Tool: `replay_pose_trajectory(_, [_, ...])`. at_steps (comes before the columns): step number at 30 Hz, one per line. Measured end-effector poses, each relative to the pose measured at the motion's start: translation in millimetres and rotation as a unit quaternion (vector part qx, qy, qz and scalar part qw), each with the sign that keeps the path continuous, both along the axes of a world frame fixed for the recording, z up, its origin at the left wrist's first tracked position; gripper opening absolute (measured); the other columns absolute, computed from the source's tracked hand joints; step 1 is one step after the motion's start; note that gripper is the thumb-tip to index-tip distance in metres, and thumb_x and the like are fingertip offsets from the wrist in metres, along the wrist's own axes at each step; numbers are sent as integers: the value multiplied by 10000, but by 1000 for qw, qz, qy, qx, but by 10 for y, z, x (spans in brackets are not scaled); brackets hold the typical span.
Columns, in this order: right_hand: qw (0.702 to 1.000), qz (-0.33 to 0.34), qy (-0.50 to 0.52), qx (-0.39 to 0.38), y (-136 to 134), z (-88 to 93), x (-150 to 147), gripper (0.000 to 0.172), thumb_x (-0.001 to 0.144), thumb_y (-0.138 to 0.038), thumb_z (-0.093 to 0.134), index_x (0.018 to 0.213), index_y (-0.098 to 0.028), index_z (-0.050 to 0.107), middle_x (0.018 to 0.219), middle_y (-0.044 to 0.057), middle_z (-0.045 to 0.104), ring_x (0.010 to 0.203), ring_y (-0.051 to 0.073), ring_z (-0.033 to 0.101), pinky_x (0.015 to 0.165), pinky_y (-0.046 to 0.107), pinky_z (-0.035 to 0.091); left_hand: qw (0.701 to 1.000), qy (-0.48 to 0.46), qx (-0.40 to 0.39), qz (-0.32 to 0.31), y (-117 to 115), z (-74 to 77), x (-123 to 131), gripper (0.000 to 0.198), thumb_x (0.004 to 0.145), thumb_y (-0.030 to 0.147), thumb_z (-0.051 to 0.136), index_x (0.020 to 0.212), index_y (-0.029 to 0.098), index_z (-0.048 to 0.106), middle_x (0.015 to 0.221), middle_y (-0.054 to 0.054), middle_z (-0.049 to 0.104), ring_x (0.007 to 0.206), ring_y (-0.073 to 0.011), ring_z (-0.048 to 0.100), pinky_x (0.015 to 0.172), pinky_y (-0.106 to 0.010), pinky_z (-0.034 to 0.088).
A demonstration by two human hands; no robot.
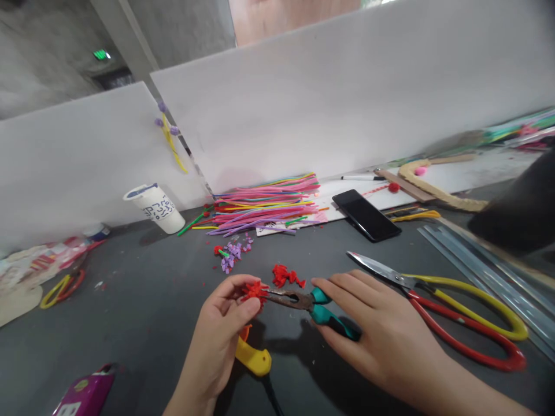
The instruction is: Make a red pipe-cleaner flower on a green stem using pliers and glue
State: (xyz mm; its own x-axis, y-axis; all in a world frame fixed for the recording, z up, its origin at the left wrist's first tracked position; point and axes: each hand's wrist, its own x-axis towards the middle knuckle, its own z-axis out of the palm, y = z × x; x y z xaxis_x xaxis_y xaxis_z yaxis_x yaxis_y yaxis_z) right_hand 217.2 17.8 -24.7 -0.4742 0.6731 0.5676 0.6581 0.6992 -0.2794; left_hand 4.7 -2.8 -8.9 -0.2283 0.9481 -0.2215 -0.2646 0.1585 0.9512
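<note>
Pliers [307, 301], one teal-handled metal pair, held in right hand [385, 318]; left hand [220, 332] pinches one spiky red cluster [255, 290]; one white cup [162, 212], contents hidden, centre-left.

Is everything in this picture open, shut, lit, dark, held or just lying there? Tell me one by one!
Pliers: held by the right hand, tips at the red tuft
Red tuft: pinched in the left hand
Big scissors: lying down, blades together
Phone: lying face up, screen dark
White cup: mouth up, contents hidden
Green sign: lit
Yellow tool: partly hidden; on or off unclear
</note>
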Motion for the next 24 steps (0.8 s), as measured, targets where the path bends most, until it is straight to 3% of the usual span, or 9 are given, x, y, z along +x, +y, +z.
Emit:
replay_pose_trajectory(13, [997,4,-40,62,5,5,33,299,843,-236,515,1079,-98,635,896,109,680,755,233,587,670,363,516,993,111,35,-8,-21,-3,26,227,621,236,768,847,231,787,830,-27,716,775,-154,597,687,-214,459])
replay_pose_trajectory(18, [997,1,-44,67,-2,-2,21,300,862,-237,494,1092,-93,622,885,101,675,743,225,576,673,358,510,994,98,15,-39,-40,-58,-22,213,738,355,691,898,240,774,868,-32,704,798,-153,600,711,-222,466])
replay_pose_trajectory(24, [998,21,-35,45,12,-11,16,283,857,-244,497,1067,-103,624,904,98,673,749,232,570,680,374,504,994,95,2,-50,-15,-76,-56,221,676,351,751,871,248,773,835,-8,694,732,-120,580,662,-192,458])
